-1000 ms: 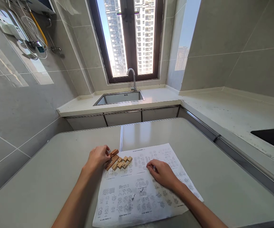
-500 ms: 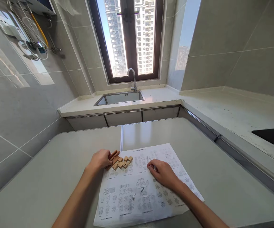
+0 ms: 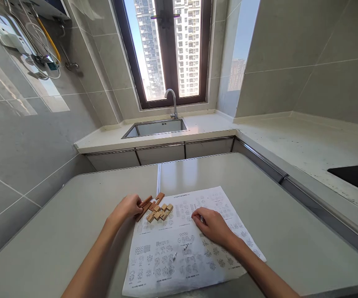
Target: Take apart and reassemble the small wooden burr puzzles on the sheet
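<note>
At the upper left corner of the printed sheet (image 3: 179, 248), my left hand (image 3: 130, 206) pinches a reddish-brown wooden puzzle piece (image 3: 145, 201). Beneath that piece lies another long brown piece (image 3: 143, 212), close to my fingertips. A notched brown piece (image 3: 160, 198) sits just beyond, at the paper's top edge. Beside these is a cluster of pale wooden pieces (image 3: 161, 212) with blocky, stepped shapes. My right hand (image 3: 212, 222) rests on the sheet's right half, fingers curled in, with nothing visible in them. Small line diagrams cover the paper.
The sheet lies on a pale table (image 3: 58, 231) with a seam (image 3: 158, 178) across it. Beyond stands a white counter (image 3: 204, 122) with a sink (image 3: 154, 127) and a faucet (image 3: 174, 103) below a window. A black panel (image 3: 355, 178) is set into the right counter.
My left hand has drawn slightly left with a brown piece, and the brown pieces have spread apart. One notched piece now lies farther right and away. The right hand stays in place.
</note>
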A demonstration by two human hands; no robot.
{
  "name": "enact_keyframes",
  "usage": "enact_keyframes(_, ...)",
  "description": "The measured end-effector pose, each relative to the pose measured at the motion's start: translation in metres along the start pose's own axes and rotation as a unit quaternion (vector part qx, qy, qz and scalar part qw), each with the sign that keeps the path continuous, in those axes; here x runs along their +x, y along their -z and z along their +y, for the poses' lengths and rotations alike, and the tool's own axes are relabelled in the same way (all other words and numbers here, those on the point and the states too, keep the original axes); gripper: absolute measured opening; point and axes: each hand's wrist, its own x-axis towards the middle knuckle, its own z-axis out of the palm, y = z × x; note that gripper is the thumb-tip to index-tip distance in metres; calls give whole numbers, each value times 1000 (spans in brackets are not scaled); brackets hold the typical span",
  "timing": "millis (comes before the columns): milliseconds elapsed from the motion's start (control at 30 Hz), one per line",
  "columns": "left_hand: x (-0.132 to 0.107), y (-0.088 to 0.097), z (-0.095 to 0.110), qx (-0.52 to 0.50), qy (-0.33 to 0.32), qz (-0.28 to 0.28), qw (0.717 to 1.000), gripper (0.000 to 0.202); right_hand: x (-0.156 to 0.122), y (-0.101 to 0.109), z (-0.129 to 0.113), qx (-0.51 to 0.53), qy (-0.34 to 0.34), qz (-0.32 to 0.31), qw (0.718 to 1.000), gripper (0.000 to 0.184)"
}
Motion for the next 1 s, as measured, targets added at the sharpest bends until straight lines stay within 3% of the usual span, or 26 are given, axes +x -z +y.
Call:
enact_keyframes(167, -9, 16, -3, -48, -1, -11, 999, 26, -1, 1, -1, 0, -1, 5, 1000, 26)
enact_keyframes(267, -25, 31, 5, -114, -43, -33, 992, 45, 0, 3, -5, 32, -9, 5, 999, 27)
enact_keyframes(367, -44, 35, 32, -275, -125, -88, 949, 51, 1, 4, -8, 166, -37, -33, 985, 29)
enact_keyframes(433, -52, 25, 58, -320, -152, -108, 929, 49, 3, 4, -9, 305, -66, -91, 946, 38)
enact_keyframes(533, -57, -7, 100, -315, -193, -119, 921, 37, 5, 2, -6, 460, -87, -135, 873, 52)
enact_keyframes(600, -57, -32, 124, -338, -213, -140, 906, 32, 5, 2, -4, 492, -85, -121, 858, 50)
enact_keyframes(667, -56, -53, 139, -392, -196, -157, 885, 33, 6, 3, -1, 490, -84, -97, 862, 44)
enact_keyframes(833, -52, -73, 138, -509, -170, -144, 831, 49, 9, 5, 4, 507, -101, -30, 855, 40)
enact_keyframes(1000, -45, -87, 122, -579, -141, -62, 801, 60, 9, 12, 0, 485, -78, 5, 871, 40)
